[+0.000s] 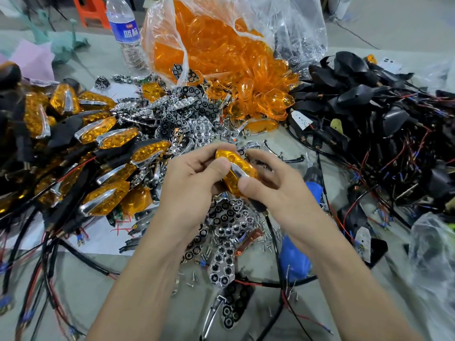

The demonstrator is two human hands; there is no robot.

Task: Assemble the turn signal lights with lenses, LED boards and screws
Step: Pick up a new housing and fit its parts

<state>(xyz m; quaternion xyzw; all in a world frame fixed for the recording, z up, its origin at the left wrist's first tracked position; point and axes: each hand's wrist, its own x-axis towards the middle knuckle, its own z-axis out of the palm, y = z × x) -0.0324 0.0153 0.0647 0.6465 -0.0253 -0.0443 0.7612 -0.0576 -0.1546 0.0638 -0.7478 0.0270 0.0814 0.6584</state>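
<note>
Both my hands hold one turn signal light [235, 171] over the middle of the table. It has an orange lens with a chrome strip, and its black stem and wire [272, 232] hang down below. My left hand [194, 175] grips its left end, thumb pressing on the lens. My right hand [275, 183] pinches its right side, thumb on the chrome strip. Chrome reflectors [222, 262] and small screws [268, 242] lie scattered beneath my hands. Loose orange lenses [221, 52] fill an open plastic bag at the back.
Finished lights [108, 141] with black stems are piled at the left. Black housings with wires [384, 114] are heaped at the right. A blue tool [295, 257] lies under my right forearm. A water bottle [125, 33] stands at the back left.
</note>
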